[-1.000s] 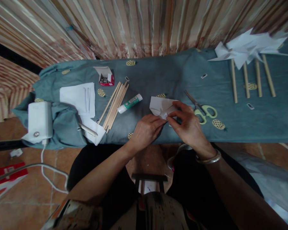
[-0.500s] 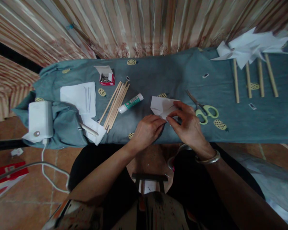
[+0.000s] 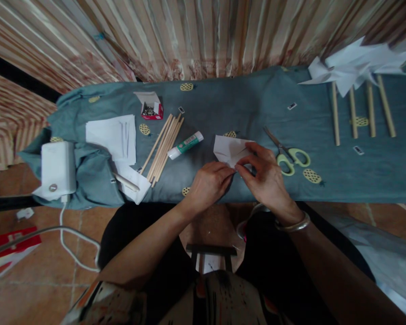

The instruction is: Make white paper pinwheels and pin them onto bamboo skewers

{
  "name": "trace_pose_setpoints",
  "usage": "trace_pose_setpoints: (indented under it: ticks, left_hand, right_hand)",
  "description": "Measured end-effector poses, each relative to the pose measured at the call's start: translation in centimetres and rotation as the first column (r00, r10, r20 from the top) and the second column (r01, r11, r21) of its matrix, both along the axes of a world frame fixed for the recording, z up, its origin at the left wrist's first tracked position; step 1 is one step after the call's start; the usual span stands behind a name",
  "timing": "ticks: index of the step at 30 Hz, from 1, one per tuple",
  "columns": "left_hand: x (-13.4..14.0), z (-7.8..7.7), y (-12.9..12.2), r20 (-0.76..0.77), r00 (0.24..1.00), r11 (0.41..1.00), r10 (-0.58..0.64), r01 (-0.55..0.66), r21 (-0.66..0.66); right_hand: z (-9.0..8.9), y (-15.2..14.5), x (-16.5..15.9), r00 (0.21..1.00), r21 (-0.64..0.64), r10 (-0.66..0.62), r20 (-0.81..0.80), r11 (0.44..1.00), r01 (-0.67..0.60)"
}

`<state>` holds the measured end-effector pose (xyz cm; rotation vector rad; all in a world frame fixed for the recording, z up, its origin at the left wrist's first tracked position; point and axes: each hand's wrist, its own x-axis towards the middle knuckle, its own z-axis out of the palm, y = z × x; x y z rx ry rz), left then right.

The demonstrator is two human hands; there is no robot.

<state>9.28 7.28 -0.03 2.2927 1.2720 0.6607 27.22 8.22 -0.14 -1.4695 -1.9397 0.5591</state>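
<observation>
A small white sheet of paper (image 3: 228, 148) with crease lines lies on the cloth in front of me. My left hand (image 3: 209, 184) pinches its near edge between thumb and fingers. Close beside it, my right hand (image 3: 262, 174) also pinches the paper's near edge, its other fingers resting over the right part. The two sets of fingertips almost meet and hide that edge. Just right of my right hand are scissors (image 3: 286, 153) with light green handles, lying partly spread. To the left of the paper lies a green and white glue stick (image 3: 185, 145).
Several wooden sticks (image 3: 164, 151) lie beside a small red box (image 3: 152, 108) of metal pins. White paper sheets (image 3: 103, 135), a pen (image 3: 126, 183) and a white corded device (image 3: 57, 169) are at left. Paper pinwheels (image 3: 350, 67) on sticks lie at far right.
Both hands stay pinched on the paper at nearly the same spot. The whole view has shifted very slightly; the objects on the cloth keep their places.
</observation>
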Motion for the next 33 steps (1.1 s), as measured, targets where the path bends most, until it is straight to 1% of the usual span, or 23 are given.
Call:
trace_pose_setpoints:
  ticks: [8, 16, 22, 28, 33]
  left_hand:
    - [0.0, 0.0, 0.1, -0.008, 1.000, 1.000, 0.002, -0.002, 0.002]
    - [0.1, 0.0, 0.1, 0.002, 1.000, 1.000, -0.007, 0.007, 0.014]
    - [0.1, -0.1, 0.1, 0.000, 1.000, 1.000, 0.000, 0.000, -0.001]
    - [0.1, 0.0, 0.1, -0.013, 1.000, 1.000, -0.001, 0.001, -0.007]
    - [0.1, -0.1, 0.2, -0.013, 1.000, 1.000, -0.003, 0.003, -0.001]
  right_hand:
    - [-0.5, -0.1, -0.1, 1.000, 0.018, 0.027, 0.015, 0.999, -0.027]
    - [-0.4, -0.5, -0.2, 0.993, 0.066, 0.084, 0.080, 0.994, -0.090]
    - [-0.4, -0.5, -0.7, 0.987, 0.101, 0.101, 0.127, 0.988, -0.114]
    - [-0.9, -0.9, -1.1, 0.986, 0.061, 0.101, 0.135, 0.992, -0.110]
    - [-1.1, -1.0, -1.3, 0.989, 0.052, 0.099, 0.109, 0.993, -0.105]
